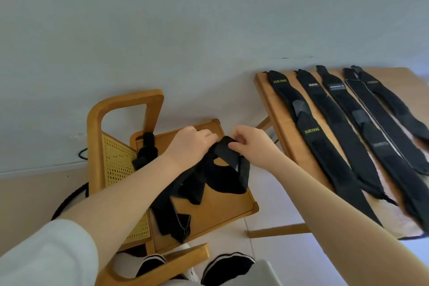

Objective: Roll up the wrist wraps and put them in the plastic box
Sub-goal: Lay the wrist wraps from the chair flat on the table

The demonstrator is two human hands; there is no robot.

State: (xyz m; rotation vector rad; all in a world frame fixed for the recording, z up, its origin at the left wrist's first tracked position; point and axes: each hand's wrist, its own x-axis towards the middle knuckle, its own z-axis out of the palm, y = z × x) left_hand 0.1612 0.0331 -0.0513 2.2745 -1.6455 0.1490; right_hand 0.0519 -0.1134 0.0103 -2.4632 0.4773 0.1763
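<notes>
**Starting the roll above the chair seat**

We pinch one end of a black wrist wrap (228,153) with both hands: the left hand (189,145) and the right hand (251,144) have their fingers closed on it, held high so the soft woven band hangs free for rolling. More flat wraps (325,137) wait in a row on the wooden table (276,114). We see no plastic box.

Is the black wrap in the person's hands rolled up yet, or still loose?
Mostly loose. Both hands pinch one end of the wrist wrap; the rest hangs in slack loops over the wooden chair seat.
</notes>
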